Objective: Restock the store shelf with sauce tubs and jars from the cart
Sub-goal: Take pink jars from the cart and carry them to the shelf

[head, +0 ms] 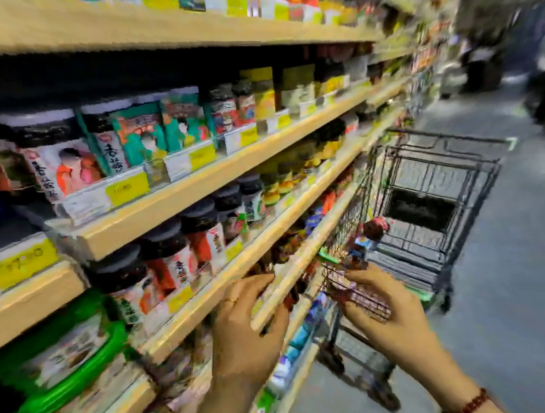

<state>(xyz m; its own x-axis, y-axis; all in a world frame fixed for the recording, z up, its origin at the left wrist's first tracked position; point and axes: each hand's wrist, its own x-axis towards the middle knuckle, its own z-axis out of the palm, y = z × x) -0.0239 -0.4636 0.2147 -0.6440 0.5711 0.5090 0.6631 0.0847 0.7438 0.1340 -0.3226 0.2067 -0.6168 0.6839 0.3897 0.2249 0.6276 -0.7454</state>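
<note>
The view is heavily blurred. My left hand (244, 322) reaches into a lower wooden shelf (290, 280). Its fingers lie against dark red jars (269, 265) behind the shelf lip, and its grip is hidden. My right hand (401, 323) holds a small sauce jar (359, 294) with a dark red and pink label, just in front of the near corner of the black wire cart (426, 194). Another red-topped jar (374, 231) stands in the cart's near corner.
Stocked wooden shelves run along the left, with dark-lidded jars (170, 247), tall white-lidded tubs (65, 157) and green-rimmed tubs (64, 353). Yellow price tags (126, 188) line the edges. The grey aisle floor (515, 285) stretches to the right of the cart.
</note>
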